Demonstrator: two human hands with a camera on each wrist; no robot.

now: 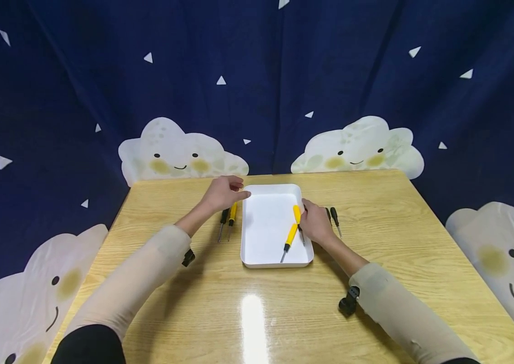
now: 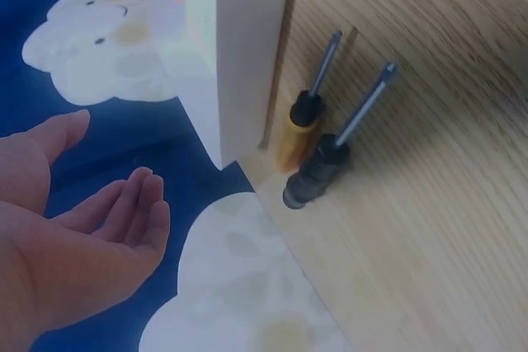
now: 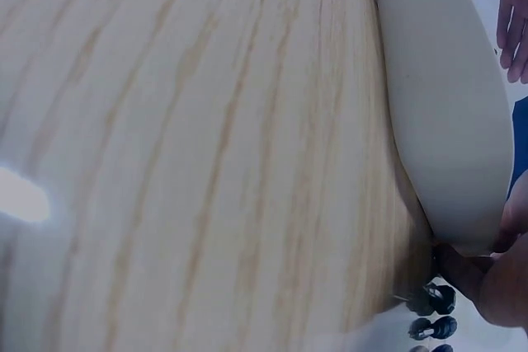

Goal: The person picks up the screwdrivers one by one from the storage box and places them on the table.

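Observation:
A shallow white tray (image 1: 263, 227) stands on the table, with two yellow-handled screwdrivers (image 1: 290, 235) lying in its right half. My right hand (image 1: 317, 223) grips the tray's right wall, its fingers on the outer side in the right wrist view. By the far left corner is my left hand (image 1: 224, 193), thumb toward the rim; the left wrist view shows its fingers loosely bent, holding nothing and apart from the tray. Below that hand, left of the tray, lie a black screwdriver (image 2: 318, 172) and a yellow-and-black screwdriver (image 2: 299, 131).
Right of the tray, beyond my right hand, lie black-handled screwdrivers (image 1: 334, 216). The wooden table (image 1: 375, 217) ends at a dark blue curtain (image 1: 257, 101) with white cloud shapes. A bright reflection shows on the tabletop in front of the tray.

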